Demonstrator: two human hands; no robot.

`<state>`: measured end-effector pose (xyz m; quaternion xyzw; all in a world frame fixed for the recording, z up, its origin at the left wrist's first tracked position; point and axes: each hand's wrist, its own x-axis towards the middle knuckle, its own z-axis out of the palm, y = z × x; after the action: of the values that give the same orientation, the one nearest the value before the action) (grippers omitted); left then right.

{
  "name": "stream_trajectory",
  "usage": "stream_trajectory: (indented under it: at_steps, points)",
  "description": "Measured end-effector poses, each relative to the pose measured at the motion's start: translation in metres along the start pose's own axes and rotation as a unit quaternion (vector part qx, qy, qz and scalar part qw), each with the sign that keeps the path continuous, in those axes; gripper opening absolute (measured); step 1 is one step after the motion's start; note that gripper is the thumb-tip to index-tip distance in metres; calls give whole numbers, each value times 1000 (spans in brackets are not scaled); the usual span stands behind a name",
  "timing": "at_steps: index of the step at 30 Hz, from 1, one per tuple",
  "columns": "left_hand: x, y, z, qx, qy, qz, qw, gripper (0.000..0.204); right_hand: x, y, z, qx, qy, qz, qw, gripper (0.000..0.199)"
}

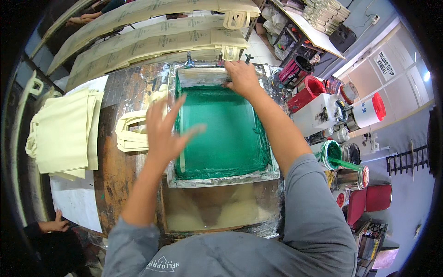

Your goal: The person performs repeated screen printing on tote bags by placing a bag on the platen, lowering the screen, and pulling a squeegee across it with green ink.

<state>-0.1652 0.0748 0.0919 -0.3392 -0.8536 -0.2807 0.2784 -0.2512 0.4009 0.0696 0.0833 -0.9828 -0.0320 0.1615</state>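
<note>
A silk-screen frame (272, 177) lies on the worktable, its mesh (221, 134) covered with green ink. At its far end rests a squeegee (200, 75) with a pale, wide handle. My right hand (243, 79) grips the squeegee's right end, the arm stretched across the frame's right side. My left hand (162, 131) hangs over the frame's left edge, fingers spread, slightly blurred, with nothing in it. Cream bag handles (131, 131) stick out from under the frame on the left; the rest of that bag is hidden.
A stack of cream bags (67, 131) lies at the left on white paper. Racks (152, 44) of printed bags stand behind. Ink containers, including an open green pot (331, 154) and a red bucket (314, 87), crowd the right. Another person's hand (57, 224) shows lower left.
</note>
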Motion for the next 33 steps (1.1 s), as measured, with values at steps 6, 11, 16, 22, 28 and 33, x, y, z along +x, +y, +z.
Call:
stream_trajectory:
  at_steps: [6,11,16,22,28,33]
  points:
    - [124,-52,109,143,-146,-20,979,87,10,-18,-10,21,9,-21,1000,68]
    - [108,-52,124,143,-79,26,986,79,3,-17,-15,2,-33,-16,999,63]
    - [74,-31,103,139,-82,33,986,77,-40,-29,-29,41,-5,-48,998,54]
    - [30,1,76,144,-108,20,983,80,-92,-59,-50,42,-35,-38,998,47]
    - [-43,50,26,105,-127,25,986,78,-181,-110,-93,62,-73,-25,995,53]
    - [-51,64,8,95,-105,23,990,68,-188,-118,-102,54,-99,-12,994,54]
